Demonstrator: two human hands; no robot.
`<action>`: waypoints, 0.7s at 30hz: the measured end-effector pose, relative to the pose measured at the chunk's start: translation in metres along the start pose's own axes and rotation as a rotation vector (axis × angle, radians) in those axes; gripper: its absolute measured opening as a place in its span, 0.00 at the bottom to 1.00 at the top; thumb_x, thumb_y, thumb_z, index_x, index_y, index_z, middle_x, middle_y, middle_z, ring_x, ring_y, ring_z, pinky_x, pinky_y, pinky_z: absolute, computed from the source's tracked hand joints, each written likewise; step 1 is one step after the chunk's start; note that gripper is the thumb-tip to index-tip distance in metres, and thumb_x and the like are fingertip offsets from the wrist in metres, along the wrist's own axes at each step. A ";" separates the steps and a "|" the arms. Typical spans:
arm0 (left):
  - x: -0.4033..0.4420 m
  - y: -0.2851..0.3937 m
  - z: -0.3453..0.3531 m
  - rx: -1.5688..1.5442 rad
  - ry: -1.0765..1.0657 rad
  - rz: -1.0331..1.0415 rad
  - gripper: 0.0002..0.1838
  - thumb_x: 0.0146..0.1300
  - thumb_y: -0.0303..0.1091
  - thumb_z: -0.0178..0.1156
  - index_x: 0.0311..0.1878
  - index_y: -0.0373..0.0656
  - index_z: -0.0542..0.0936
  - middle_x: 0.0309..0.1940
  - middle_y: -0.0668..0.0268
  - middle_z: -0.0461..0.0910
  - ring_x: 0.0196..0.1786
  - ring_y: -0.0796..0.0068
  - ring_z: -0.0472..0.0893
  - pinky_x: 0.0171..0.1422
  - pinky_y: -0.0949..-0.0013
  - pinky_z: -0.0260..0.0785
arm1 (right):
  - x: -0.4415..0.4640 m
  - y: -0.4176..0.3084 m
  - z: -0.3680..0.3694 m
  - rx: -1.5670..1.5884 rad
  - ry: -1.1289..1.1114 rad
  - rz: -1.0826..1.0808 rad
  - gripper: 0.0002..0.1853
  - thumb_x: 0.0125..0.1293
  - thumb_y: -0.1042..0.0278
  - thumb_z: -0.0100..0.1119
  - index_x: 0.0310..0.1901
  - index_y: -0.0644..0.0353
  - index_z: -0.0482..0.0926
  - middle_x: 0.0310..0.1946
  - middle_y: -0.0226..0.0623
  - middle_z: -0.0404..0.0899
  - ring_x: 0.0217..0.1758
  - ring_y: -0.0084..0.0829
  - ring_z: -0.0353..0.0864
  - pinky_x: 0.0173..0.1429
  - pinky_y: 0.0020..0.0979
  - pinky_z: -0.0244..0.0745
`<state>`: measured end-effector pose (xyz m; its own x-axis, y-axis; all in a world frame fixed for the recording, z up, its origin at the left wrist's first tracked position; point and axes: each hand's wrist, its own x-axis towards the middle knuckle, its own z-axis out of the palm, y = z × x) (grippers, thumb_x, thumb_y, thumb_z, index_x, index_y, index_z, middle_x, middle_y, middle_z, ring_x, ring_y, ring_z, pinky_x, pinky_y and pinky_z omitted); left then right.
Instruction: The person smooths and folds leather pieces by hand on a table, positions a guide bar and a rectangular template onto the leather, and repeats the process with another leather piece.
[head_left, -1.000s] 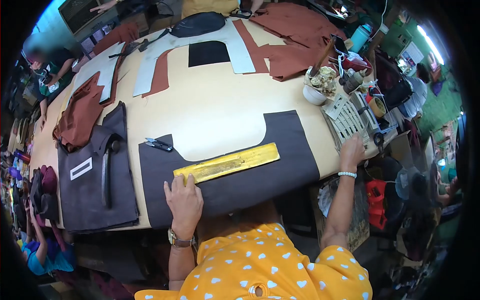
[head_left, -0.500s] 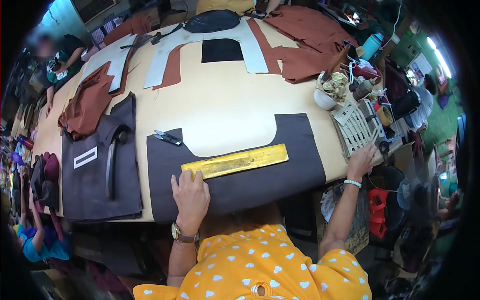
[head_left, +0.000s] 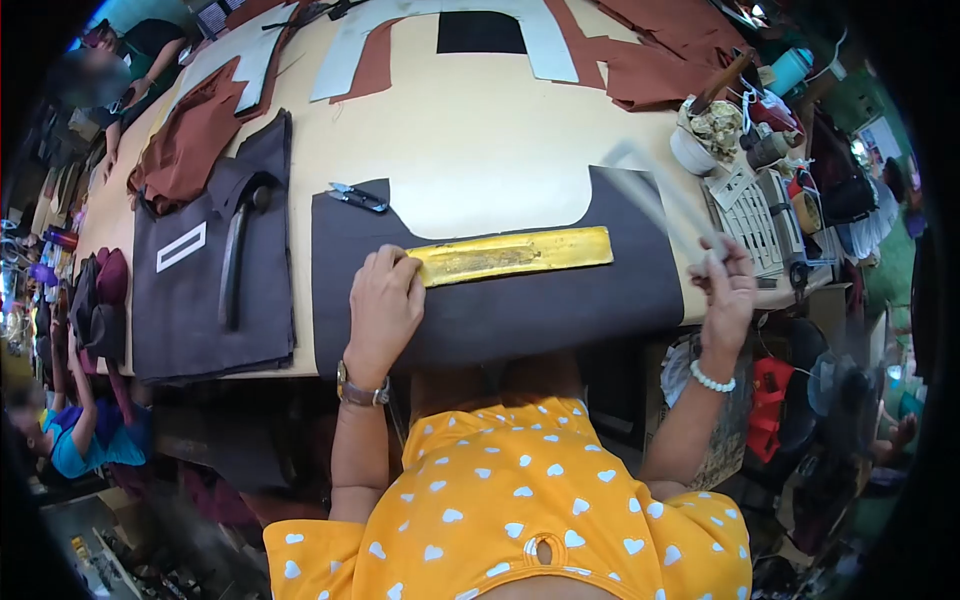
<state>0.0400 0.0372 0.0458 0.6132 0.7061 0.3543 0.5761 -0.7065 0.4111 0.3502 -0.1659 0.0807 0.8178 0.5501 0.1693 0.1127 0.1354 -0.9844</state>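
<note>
My left hand [head_left: 386, 308] is closed on the left end of a long yellow bar [head_left: 515, 252] with a worn, stained top. The bar lies on a dark grey fabric piece [head_left: 480, 315] with a curved cutout along its far edge. My right hand [head_left: 725, 290], raised over the table's right side, grips a long pale strip [head_left: 655, 200]. Motion blurs the strip, so its exact kind is unclear. Thread snips [head_left: 357, 196] rest on the fabric's upper left corner. Close to my right hand is a stack of pale slatted templates [head_left: 748, 222].
A hammer [head_left: 235, 260] and a white rectangular frame [head_left: 181, 247] lie on stacked dark fabric [head_left: 180, 335] at left. Rust-coloured cloth [head_left: 185, 150] lies behind. A white bowl [head_left: 692, 153] stands at right. Another person [head_left: 140, 65] is at the far left.
My right hand has lifted away from the slatted templates, now with the pale strip in it. My left hand stays at the yellow bar's left end. The view has tilted downward.
</note>
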 end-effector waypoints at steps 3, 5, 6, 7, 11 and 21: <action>0.003 -0.010 -0.002 -0.185 -0.036 -0.041 0.05 0.56 0.22 0.57 0.36 0.32 0.78 0.34 0.57 0.75 0.36 0.57 0.77 0.41 0.63 0.69 | -0.019 0.010 0.030 0.091 -0.154 0.219 0.18 0.66 0.76 0.53 0.58 0.64 0.69 0.39 0.39 0.79 0.29 0.19 0.79 0.34 0.18 0.76; 0.002 -0.012 -0.003 -0.228 -0.050 -0.065 0.06 0.57 0.23 0.57 0.37 0.32 0.79 0.34 0.57 0.76 0.36 0.58 0.77 0.40 0.64 0.69 | -0.029 0.016 0.049 0.018 -0.253 0.270 0.21 0.66 0.77 0.53 0.60 0.64 0.67 0.35 0.36 0.79 0.27 0.19 0.78 0.32 0.17 0.75; 0.001 -0.013 -0.003 -0.251 -0.057 -0.077 0.06 0.57 0.23 0.57 0.37 0.33 0.79 0.34 0.57 0.76 0.36 0.58 0.77 0.40 0.64 0.69 | -0.033 0.018 0.058 0.003 -0.305 0.285 0.20 0.65 0.77 0.53 0.60 0.65 0.67 0.34 0.35 0.79 0.27 0.19 0.78 0.31 0.17 0.75; 0.001 -0.014 -0.003 -0.258 -0.058 -0.080 0.06 0.57 0.23 0.57 0.37 0.33 0.79 0.35 0.57 0.76 0.35 0.59 0.77 0.40 0.64 0.69 | -0.036 0.020 0.067 -0.010 -0.336 0.304 0.21 0.65 0.78 0.53 0.60 0.65 0.66 0.32 0.35 0.80 0.26 0.18 0.77 0.30 0.17 0.74; -0.002 -0.016 -0.005 -0.346 -0.091 -0.133 0.09 0.57 0.25 0.59 0.40 0.33 0.79 0.37 0.58 0.76 0.37 0.62 0.78 0.42 0.66 0.70 | -0.045 0.026 0.087 -0.064 -0.398 0.340 0.21 0.65 0.78 0.53 0.59 0.67 0.66 0.31 0.34 0.80 0.25 0.17 0.76 0.28 0.16 0.71; -0.008 -0.017 -0.010 -0.396 -0.186 -0.110 0.23 0.47 0.32 0.69 0.46 0.32 0.75 0.44 0.56 0.72 0.50 0.57 0.73 0.56 0.63 0.66 | -0.051 0.034 0.100 -0.189 -0.356 0.361 0.21 0.63 0.78 0.54 0.58 0.70 0.66 0.27 0.33 0.80 0.22 0.18 0.77 0.25 0.17 0.69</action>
<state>0.0198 0.0439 0.0441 0.6676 0.7297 0.1482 0.4139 -0.5291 0.7408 0.2562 -0.1066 0.0440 0.5849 0.7841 -0.2076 -0.0136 -0.2464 -0.9691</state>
